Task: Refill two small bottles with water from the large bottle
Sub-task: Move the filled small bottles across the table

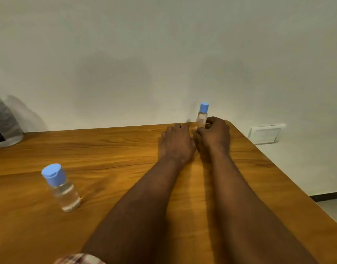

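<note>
Both hands reach the far small bottle [202,116] at the table's [106,149] back edge, right hand [214,133] seemingly curled around its base, left hand [175,141] spread flat beside, so uncapping comes next, with the near small bottle [61,187] capped and the large bottle [3,122] far left.

Soft, dim light and a slightly blurry picture.
Gray shadows sit on the wall [125,73] above the table [106,149]; the table's edges look bent near the corners.

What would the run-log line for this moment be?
right hand: gripping far small bottle | left hand: flat on table beside it | near small bottle: capped, untouched | large bottle: far left
</note>
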Action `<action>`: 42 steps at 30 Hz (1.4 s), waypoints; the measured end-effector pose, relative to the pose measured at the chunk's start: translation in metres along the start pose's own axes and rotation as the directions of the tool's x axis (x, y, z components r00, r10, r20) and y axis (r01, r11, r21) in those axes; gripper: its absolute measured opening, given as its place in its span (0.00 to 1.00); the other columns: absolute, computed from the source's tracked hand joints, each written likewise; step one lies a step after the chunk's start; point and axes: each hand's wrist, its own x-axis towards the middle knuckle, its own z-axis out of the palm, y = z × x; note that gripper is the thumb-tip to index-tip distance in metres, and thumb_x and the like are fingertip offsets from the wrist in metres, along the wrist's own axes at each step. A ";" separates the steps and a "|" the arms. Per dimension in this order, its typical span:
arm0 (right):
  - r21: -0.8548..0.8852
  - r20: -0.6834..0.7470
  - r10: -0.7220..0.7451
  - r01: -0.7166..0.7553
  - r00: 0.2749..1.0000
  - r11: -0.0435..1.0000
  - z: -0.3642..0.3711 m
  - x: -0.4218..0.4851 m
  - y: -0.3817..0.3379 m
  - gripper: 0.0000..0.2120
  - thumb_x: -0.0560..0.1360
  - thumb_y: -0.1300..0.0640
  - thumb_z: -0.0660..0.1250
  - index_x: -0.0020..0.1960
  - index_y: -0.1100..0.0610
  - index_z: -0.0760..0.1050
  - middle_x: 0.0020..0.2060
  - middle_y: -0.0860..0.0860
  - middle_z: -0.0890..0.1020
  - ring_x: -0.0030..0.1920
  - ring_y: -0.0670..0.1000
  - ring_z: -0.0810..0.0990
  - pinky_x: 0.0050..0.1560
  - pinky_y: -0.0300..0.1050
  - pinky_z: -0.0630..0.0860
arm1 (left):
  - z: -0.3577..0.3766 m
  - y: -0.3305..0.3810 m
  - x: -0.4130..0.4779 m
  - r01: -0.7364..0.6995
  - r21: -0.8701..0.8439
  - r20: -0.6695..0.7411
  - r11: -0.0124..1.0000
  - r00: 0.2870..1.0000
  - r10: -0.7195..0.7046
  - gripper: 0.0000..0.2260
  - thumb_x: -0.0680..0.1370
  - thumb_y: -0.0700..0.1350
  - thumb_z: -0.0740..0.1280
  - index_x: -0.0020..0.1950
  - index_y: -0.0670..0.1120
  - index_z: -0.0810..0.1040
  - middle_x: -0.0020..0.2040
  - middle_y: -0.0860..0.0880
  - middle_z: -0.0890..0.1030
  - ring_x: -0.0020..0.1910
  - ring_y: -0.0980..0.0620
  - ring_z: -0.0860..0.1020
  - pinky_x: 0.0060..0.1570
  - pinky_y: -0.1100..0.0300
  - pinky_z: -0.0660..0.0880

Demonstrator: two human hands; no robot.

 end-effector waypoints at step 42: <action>-0.114 0.045 -0.008 0.013 0.999 0.993 -0.029 -0.178 -0.051 0.17 0.75 0.62 0.66 0.64 0.60 0.76 0.58 0.57 0.82 0.58 0.55 0.80 0.58 0.48 0.76 | -0.087 -0.017 -0.159 -0.058 0.000 0.046 0.998 0.997 0.058 0.10 0.78 0.44 0.58 0.56 0.47 0.75 0.57 0.47 0.76 0.57 0.46 0.71 0.58 0.53 0.65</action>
